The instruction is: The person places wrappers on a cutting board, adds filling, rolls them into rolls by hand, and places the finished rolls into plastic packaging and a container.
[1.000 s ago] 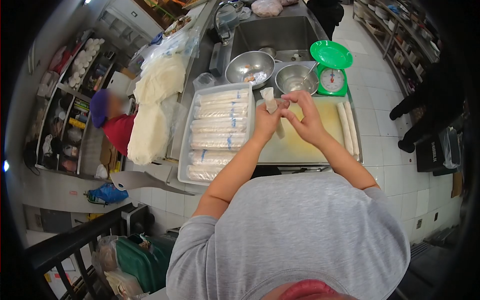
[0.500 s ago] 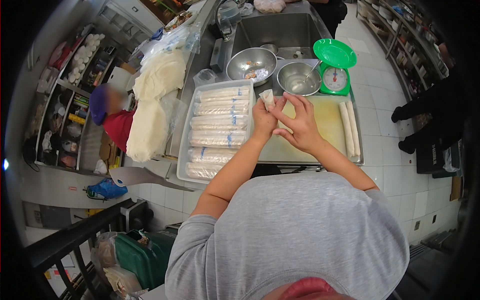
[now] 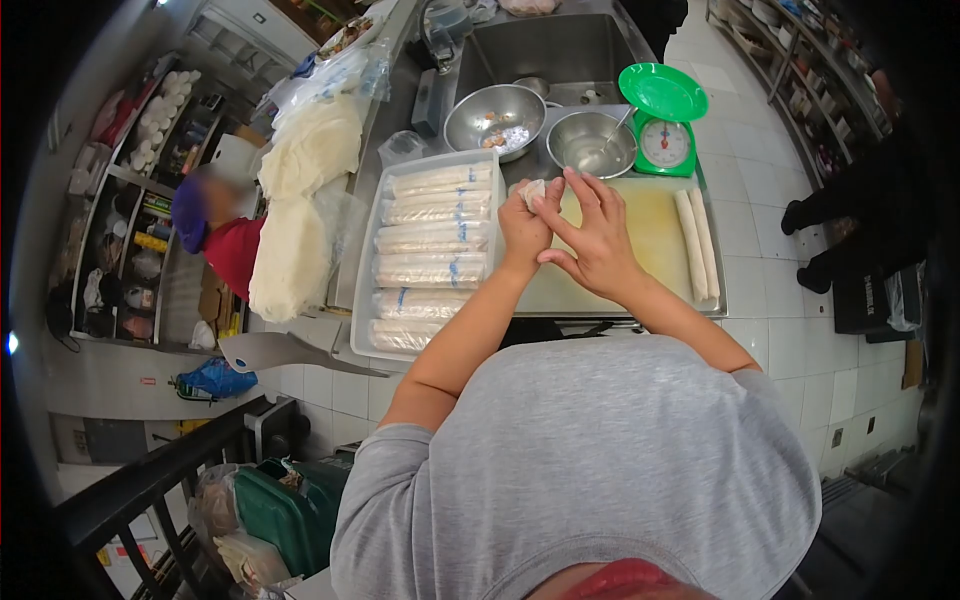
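My left hand (image 3: pixel 524 235) is closed around a pale, thin-wrapped spring roll (image 3: pixel 534 189), of which only the whitish upper end shows above the fingers. Right beside it is my right hand (image 3: pixel 597 240), its fingers spread and the index finger reaching to the wrapper's end. Both hands are over a yellowish cutting board (image 3: pixel 655 235). Two long pale rolls (image 3: pixel 698 245) lie side by side along the board's right edge. Left of my hands, a white plastic tray (image 3: pixel 358 310) holds several bagged bundles of long rolls (image 3: pixel 435 237).
Beyond the board stand a steel bowl of clear liquid (image 3: pixel 590 148), a larger steel bowl (image 3: pixel 470 130) with scraps, and a green scale (image 3: pixel 664 145). Behind them is a sink (image 3: pixel 550 50). Stacked wrapper sheets (image 3: pixel 290 260) lie left, near a person in a purple cap (image 3: pixel 189 212).
My right fingers have moved in at the top of the roll, and its wrapper end now looks lower and more folded. My view has shifted slightly.
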### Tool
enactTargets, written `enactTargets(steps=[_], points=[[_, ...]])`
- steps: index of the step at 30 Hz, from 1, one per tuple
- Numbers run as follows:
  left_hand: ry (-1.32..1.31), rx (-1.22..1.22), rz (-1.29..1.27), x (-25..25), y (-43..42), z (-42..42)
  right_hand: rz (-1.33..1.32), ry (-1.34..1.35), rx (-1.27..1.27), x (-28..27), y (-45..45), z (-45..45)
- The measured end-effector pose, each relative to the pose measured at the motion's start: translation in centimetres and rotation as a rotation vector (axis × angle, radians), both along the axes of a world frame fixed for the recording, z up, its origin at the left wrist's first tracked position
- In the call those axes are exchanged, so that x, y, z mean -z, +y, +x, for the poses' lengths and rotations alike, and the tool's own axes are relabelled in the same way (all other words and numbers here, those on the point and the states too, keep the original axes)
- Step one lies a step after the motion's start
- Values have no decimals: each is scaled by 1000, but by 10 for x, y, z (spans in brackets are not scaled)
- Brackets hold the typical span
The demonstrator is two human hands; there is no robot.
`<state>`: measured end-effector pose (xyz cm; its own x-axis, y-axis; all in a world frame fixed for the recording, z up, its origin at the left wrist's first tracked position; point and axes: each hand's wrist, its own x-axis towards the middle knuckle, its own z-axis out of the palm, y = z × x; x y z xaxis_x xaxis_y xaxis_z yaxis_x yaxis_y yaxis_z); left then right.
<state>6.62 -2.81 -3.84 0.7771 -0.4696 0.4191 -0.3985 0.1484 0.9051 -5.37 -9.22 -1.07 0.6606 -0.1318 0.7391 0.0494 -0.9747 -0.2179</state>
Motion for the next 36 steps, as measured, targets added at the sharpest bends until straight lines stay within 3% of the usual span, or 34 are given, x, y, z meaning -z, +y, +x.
enactTargets(steps=[4,8,11,13,14,21,24,27,31,33,36], points=[[-144,-57,69,-2,1,0,-4,7,24,-5,2,4],[-131,36,-6,10,-1,5,-13,106,47,-7,0,17],[-60,149,50,10,7,-1,285,19,-148,11,-22,33],[44,141,214,-7,5,2,693,-95,-351,1,-27,26],[102,225,178,-15,4,5,902,-139,-458,-1,-29,21],[376,688,198,-26,20,3,1099,68,-715,6,-38,7],[367,730,268,-19,19,3,440,72,-520,0,-46,11],[276,739,304,-4,15,2,38,195,-374,-20,-43,7],[275,541,428,-9,13,0,359,21,-360,-20,-41,0],[249,585,375,-8,13,0,449,-37,-383,-24,-34,-6],[114,533,323,-5,16,3,297,11,-286,-15,-26,-10]])
